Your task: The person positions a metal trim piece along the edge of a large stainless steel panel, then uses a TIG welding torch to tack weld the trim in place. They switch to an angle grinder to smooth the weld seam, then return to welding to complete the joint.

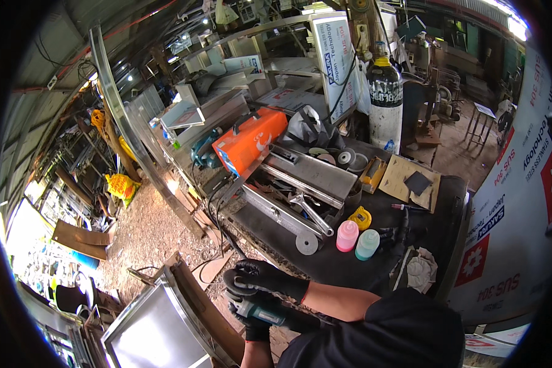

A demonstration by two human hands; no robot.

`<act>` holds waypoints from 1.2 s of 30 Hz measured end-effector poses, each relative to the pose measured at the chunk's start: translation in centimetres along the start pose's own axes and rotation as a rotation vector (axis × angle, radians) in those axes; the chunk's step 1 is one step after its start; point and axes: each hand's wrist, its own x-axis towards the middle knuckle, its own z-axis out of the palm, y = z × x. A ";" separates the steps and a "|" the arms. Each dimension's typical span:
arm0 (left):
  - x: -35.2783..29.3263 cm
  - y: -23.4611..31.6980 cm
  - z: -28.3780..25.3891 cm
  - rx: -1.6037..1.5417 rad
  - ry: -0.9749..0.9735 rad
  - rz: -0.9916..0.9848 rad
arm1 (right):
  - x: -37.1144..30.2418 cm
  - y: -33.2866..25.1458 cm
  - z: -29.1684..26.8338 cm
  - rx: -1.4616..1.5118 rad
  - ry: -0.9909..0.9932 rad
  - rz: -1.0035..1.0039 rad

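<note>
Bottom middle | left hand (255,325): holding green grinder (267,313) | right hand (271,279): on grey disc (232,282), can't tell if gripping

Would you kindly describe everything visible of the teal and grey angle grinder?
The teal and grey angle grinder has a plastic-looking body and a dark, round disc at one end. It is held aslant, right of the shiny framed metal panel. The black-gloved left hand appears to grip its body from below; the black-gloved right hand covers part of the disc.
</note>
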 end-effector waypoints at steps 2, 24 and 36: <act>0.5 0.4 -0.6 -0.074 -0.063 -0.056 | 0.1 -1.2 -0.7 0.032 -0.069 0.012; -2.4 1.5 5.5 -0.135 -0.198 -0.084 | -3.1 -0.9 -1.9 -0.316 -0.051 -0.205; -3.8 1.3 5.0 -0.150 -0.067 -0.065 | -3.5 1.3 -2.3 -0.004 -0.115 0.046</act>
